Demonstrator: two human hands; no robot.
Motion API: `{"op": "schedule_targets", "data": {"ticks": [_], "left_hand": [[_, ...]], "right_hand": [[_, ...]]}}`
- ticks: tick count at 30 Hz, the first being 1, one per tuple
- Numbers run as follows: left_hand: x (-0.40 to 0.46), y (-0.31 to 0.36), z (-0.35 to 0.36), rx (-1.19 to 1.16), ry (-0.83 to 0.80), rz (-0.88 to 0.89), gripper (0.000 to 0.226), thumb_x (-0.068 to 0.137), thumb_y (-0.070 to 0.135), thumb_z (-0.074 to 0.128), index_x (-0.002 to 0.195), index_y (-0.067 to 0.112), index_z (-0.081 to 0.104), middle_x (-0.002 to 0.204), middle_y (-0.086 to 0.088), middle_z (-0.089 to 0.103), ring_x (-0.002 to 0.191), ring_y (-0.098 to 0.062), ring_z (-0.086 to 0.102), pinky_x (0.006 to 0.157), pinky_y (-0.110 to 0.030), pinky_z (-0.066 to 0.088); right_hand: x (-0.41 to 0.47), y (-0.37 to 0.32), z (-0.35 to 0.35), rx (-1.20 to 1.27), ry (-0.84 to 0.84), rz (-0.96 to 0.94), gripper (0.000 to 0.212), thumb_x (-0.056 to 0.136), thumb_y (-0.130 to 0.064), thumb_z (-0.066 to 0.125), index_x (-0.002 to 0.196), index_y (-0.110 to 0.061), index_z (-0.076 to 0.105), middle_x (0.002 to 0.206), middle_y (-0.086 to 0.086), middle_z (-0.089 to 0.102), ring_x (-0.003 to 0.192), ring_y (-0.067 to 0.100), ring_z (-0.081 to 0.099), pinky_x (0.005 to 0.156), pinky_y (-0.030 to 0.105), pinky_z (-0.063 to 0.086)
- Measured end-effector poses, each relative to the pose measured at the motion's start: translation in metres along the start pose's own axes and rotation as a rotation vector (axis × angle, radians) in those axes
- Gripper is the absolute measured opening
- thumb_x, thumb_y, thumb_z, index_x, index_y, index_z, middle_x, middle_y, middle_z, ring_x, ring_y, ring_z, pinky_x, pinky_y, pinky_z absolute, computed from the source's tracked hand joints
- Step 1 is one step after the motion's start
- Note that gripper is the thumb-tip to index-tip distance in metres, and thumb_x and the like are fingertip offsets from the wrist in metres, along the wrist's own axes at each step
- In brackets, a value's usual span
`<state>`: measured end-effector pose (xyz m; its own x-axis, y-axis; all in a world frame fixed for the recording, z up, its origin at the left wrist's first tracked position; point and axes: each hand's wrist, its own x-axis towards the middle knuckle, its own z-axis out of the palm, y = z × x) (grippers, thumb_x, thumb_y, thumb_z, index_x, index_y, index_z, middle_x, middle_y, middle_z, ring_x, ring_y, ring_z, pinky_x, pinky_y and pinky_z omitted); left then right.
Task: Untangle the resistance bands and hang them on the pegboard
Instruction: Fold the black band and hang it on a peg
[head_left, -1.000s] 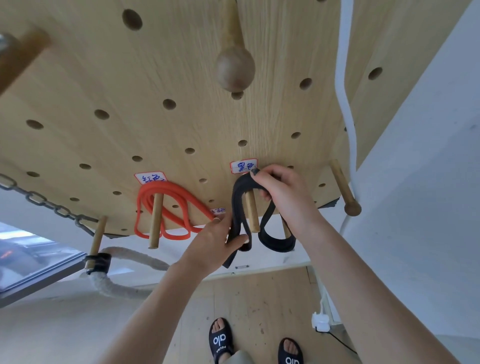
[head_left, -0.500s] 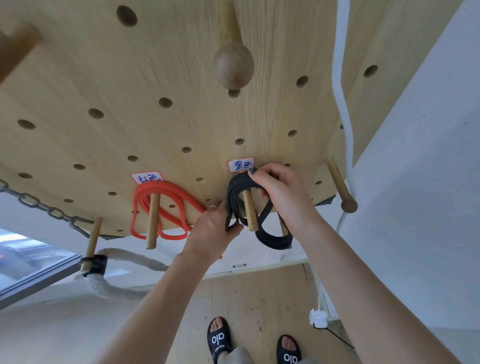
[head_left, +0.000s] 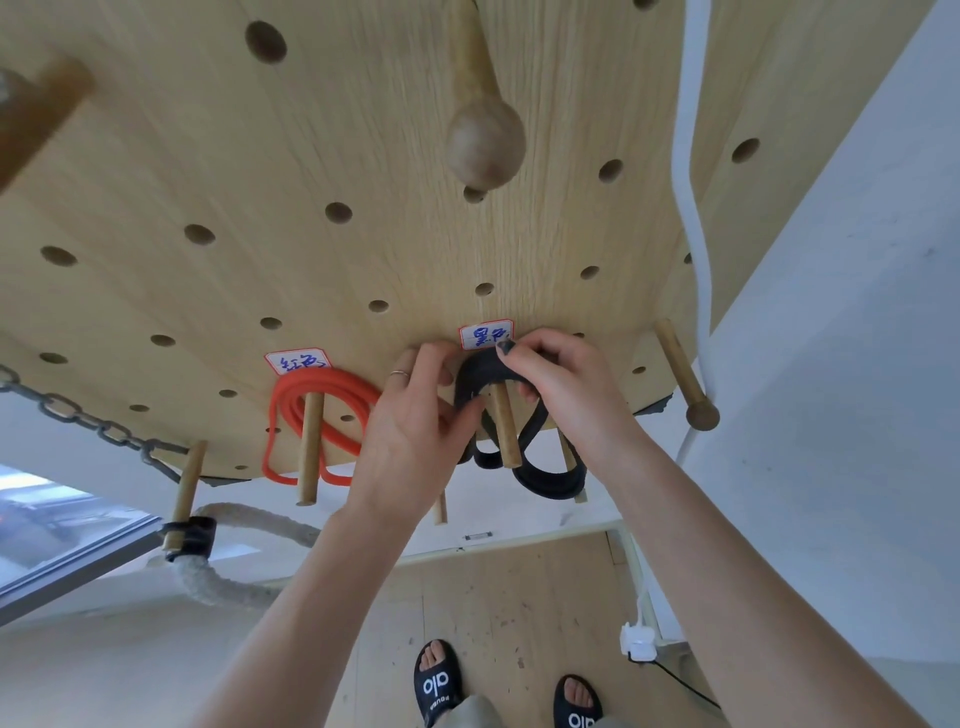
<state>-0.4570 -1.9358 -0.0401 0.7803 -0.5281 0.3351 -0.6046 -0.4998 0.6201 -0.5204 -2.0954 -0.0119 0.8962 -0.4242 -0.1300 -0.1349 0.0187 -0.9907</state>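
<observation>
Up on the pegboard, both hands — left hand, right hand — pinch the black band looped over its peg.

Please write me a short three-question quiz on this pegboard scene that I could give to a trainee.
1. True or false: the red band already hangs on its own wooden peg, with neither hand on it.
2. Multiple choice: where is the right hand holding the black band? A) at its lowest loop; B) at the top, just above the peg it hangs over; C) nowhere.
3. Short answer: what hangs from the peg at the pegboard's lower left edge, below the chain?

Key
1. True.
2. B.
3. A thick pale rope. The left hand is at the black band's left side.
</observation>
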Motion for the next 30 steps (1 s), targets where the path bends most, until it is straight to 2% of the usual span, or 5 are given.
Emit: {"op": "schedule_targets", "data": {"ticks": [8, 16, 20, 25, 30], "left_hand": [[0.002, 0.003, 0.003, 0.262, 0.084, 0.143, 0.025, 0.101, 0.025, 0.059, 0.124, 0.017, 0.057, 0.105, -0.002, 0.053, 0.058, -0.026, 0.059, 0.038, -0.04, 0.048], [0.012, 0.006, 0.002, 0.448, 0.169, 0.255, 0.018, 0.087, 0.011, 0.071, 0.103, 0.006, 0.067, 0.086, -0.008, 0.057, 0.056, -0.026, 0.049, 0.037, -0.034, 0.041], [0.01, 0.006, 0.003, 0.436, 0.171, 0.251, 0.018, 0.087, 0.012, 0.072, 0.102, 0.006, 0.065, 0.086, -0.009, 0.056, 0.057, -0.027, 0.051, 0.036, -0.035, 0.042], [0.009, 0.008, -0.002, 0.31, 0.076, 0.331, 0.032, 0.094, 0.009, 0.065, 0.125, 0.012, 0.062, 0.113, -0.008, 0.061, 0.063, -0.025, 0.054, 0.041, -0.037, 0.047], [0.018, 0.001, -0.011, 0.284, -0.01, 0.431, 0.028, 0.101, 0.012, 0.053, 0.126, 0.013, 0.063, 0.118, -0.008, 0.059, 0.078, -0.027, 0.061, 0.047, -0.04, 0.05]], "right_hand": [[-0.001, 0.004, 0.006, -0.01, 0.063, -0.053, 0.018, 0.098, -0.018, 0.064, 0.081, -0.012, 0.067, 0.058, -0.018, 0.06, 0.059, -0.003, 0.057, 0.06, 0.008, 0.042], [-0.009, 0.015, 0.011, -0.154, 0.134, -0.173, 0.014, 0.1, -0.032, 0.061, 0.094, -0.021, 0.066, 0.076, -0.012, 0.066, 0.069, 0.003, 0.06, 0.064, 0.019, 0.048], [-0.016, 0.024, 0.01, -0.142, 0.125, -0.229, 0.008, 0.1, -0.029, 0.064, 0.105, -0.023, 0.065, 0.093, -0.014, 0.07, 0.091, 0.006, 0.067, 0.077, 0.024, 0.054], [-0.012, 0.022, 0.013, -0.022, 0.149, -0.201, 0.004, 0.099, -0.024, 0.065, 0.1, -0.021, 0.067, 0.09, -0.008, 0.071, 0.089, 0.015, 0.069, 0.08, 0.041, 0.058], [-0.011, 0.023, 0.012, -0.011, 0.172, -0.204, 0.007, 0.096, -0.024, 0.069, 0.102, -0.021, 0.067, 0.092, -0.009, 0.072, 0.092, 0.012, 0.07, 0.082, 0.034, 0.057]]}}
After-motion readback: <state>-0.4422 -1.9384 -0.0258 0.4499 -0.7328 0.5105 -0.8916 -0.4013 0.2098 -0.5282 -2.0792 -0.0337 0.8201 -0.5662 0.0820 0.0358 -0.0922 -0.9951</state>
